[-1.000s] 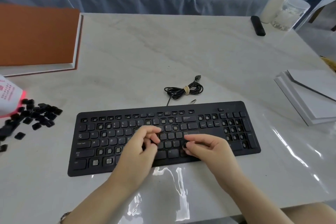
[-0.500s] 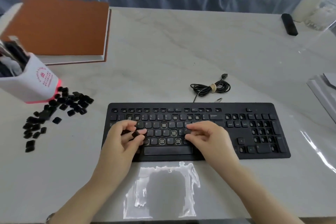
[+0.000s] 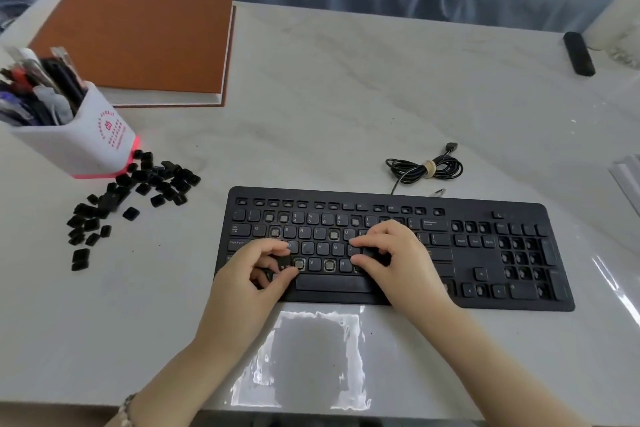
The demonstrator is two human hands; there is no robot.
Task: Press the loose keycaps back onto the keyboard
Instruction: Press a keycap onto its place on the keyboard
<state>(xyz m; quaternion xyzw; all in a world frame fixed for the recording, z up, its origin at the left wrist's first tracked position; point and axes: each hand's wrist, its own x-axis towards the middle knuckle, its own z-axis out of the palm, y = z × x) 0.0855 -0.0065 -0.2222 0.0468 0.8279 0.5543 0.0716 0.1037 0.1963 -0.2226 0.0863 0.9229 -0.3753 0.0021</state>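
Note:
A black keyboard (image 3: 485,253) lies on the white table, with several bare key sockets in its letter rows. My left hand (image 3: 252,274) hovers over the keyboard's lower left and pinches a black keycap (image 3: 284,261) between thumb and fingers. My right hand (image 3: 388,253) rests on the middle letter keys with curled fingers; whether it holds a keycap is hidden. A pile of loose black keycaps (image 3: 131,198) lies on the table left of the keyboard.
A white pen holder (image 3: 86,139) full of pens stands behind the keycap pile. An orange-covered book (image 3: 138,35) lies at the back left. The keyboard's coiled cable (image 3: 426,168) sits behind it. A black remote (image 3: 579,53) lies at the back right.
The view has swung left, bringing the pen holder and keycap pile into sight. My left hand has moved to the keyboard's left side with a keycap pinched in it.

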